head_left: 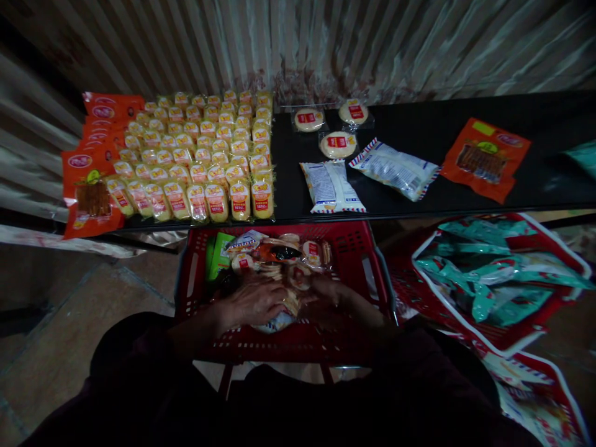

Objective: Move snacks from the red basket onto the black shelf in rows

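Observation:
Both my hands are down inside a red plastic basket in front of me. My left hand lies on a pile of snack packets, fingers spread over round wrapped biscuits. My right hand rests beside it on the same pile, in shadow. Whether either hand grips a packet is not clear. A green packet stands at the basket's left side.
A black table behind the basket carries rows of small yellow packets, orange packets, three round biscuit packs, two white packets and one orange packet. A red bag with teal packets stands at right.

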Tool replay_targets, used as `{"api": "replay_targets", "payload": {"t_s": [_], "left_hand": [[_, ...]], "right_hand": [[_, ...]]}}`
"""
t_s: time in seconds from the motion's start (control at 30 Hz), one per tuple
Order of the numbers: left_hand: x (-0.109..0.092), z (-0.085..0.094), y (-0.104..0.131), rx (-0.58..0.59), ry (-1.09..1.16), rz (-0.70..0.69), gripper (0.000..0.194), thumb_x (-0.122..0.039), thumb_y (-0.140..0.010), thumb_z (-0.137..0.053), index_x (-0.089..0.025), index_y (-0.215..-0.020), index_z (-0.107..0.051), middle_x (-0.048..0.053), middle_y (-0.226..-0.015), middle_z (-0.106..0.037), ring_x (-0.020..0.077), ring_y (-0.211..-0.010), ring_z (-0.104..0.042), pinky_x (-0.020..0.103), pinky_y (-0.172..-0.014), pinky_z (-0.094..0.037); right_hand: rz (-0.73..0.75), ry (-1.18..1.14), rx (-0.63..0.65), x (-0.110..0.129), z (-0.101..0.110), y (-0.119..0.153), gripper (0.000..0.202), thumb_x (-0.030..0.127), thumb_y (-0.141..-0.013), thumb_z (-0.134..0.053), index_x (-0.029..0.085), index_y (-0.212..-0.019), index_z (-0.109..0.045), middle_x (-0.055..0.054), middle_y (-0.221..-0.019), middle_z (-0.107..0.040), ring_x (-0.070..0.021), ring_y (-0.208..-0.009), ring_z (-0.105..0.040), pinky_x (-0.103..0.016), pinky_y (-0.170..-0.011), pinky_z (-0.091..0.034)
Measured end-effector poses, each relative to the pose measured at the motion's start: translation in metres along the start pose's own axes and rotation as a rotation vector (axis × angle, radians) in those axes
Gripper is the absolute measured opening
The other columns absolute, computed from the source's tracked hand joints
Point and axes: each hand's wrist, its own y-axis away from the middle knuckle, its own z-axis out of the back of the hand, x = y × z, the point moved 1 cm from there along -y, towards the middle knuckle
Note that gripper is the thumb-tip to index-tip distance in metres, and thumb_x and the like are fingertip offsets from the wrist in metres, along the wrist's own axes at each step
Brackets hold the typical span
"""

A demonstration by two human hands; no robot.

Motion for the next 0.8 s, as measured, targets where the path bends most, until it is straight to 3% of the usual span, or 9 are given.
{"api": "replay_targets", "payload": {"t_s": [0.17,0.37,0.57,0.73,0.8], "left_hand": [[0.002,-0.015,0.005,0.122,-0.039,-0.003,0.039,-0.041,-0.080,-0.060,-0.022,-0.113,-0.061,0.005,-0.116,-0.062,0.0246,-0.109,-0.052,0.039,-0.097,-0.038],[0.019,-0.025,-0.002,0.099,-0.006,0.169,0.034,-0.024,-0.087,-0.047,-0.019,-0.119,-0.058,0.008,-0.134,-0.052,0.0227,-0.121,-0.047,0.037,-0.101,-0.037],[0.019,-0.026,-0.010,-0.078,0.317,0.258,0.042,-0.029,-0.087,-0.045,-0.019,-0.128,-0.048,0.010,-0.132,-0.054,0.0214,-0.123,-0.049,0.038,-0.103,-0.039],[0.016,-0.023,-0.011,-0.221,0.617,0.390,0.038,-0.033,-0.087,-0.046,-0.017,-0.121,-0.048,0.009,-0.111,-0.065,0.0199,-0.104,-0.061,0.034,-0.091,-0.047],[0.018,-0.025,-0.011,-0.282,0.657,0.452,0.045,-0.032,-0.084,-0.051,-0.018,-0.126,-0.044,0.009,-0.111,-0.065,0.0204,-0.103,-0.062,0.035,-0.092,-0.047]], "right_hand": [[0.021,-0.212,-0.034,0.014,0.000,0.002,0.042,0.044,-0.081,-0.063,0.020,-0.115,-0.056,-0.007,-0.098,-0.071,-0.0166,-0.076,-0.068,-0.030,-0.064,-0.058],[0.049,-0.065,-0.142,0.029,0.007,0.009,0.040,0.036,-0.074,-0.072,0.019,-0.110,-0.061,-0.006,-0.094,-0.073,-0.0152,-0.072,-0.067,-0.023,-0.059,-0.056],[0.148,-0.143,-0.009,0.032,0.007,0.016,0.055,0.037,-0.068,-0.077,0.025,-0.119,-0.059,-0.005,-0.102,-0.071,-0.0174,-0.078,-0.068,-0.027,-0.061,-0.057],[0.203,-0.140,0.159,0.032,0.007,0.024,0.062,0.036,-0.065,-0.078,0.025,-0.123,-0.057,-0.004,-0.108,-0.069,-0.0175,-0.088,-0.065,-0.029,-0.070,-0.056],[0.212,-0.122,0.196,0.035,0.005,0.028,0.063,0.037,-0.065,-0.078,0.024,-0.123,-0.056,-0.005,-0.109,-0.068,-0.0166,-0.088,-0.065,-0.027,-0.070,-0.055]]}}
